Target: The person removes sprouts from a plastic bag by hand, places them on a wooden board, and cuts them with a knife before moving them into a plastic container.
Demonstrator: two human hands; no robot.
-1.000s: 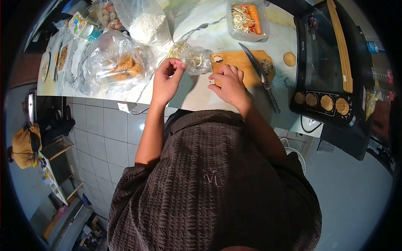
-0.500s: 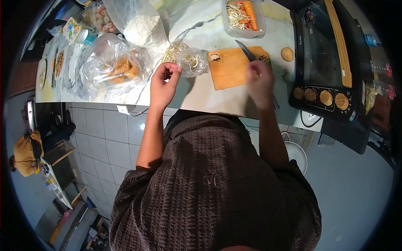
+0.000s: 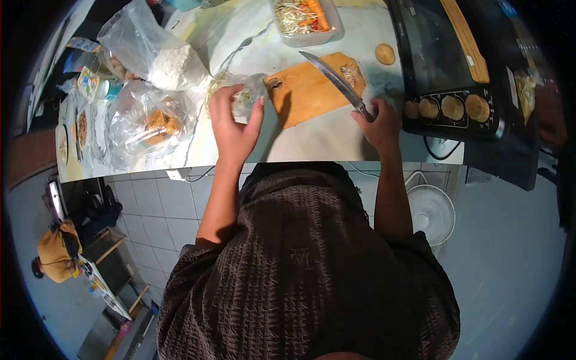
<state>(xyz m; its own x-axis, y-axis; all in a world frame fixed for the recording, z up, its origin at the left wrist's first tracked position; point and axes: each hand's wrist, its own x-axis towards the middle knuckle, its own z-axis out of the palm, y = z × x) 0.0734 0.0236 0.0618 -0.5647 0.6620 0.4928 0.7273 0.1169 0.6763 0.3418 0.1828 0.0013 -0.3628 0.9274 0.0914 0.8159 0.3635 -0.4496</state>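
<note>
My right hand (image 3: 380, 127) is at the handle end of a knife (image 3: 339, 83), its fingers closed round the handle. The blade points up and left across a wooden cutting board (image 3: 306, 99), which has small scraps at its upper corners. My left hand (image 3: 236, 129) has its thumb and fingers apart, over a small clear bag of bean sprouts (image 3: 245, 99) left of the board. Some loose sprouts lie beside that bag, partly hidden by the fingers.
A tub of sprouts and carrots (image 3: 306, 24) stands behind the board, a round potato-like item (image 3: 385, 54) to its right. A black oven (image 3: 450, 66) borders the right. Bags of white powder (image 3: 176, 68) and brown food (image 3: 159, 125) sit left. Another person (image 3: 58, 252) is far left.
My right hand has moved down onto the knife handle. My left hand has opened beside the small bag. The view has shifted, and the cutting board appears turned.
</note>
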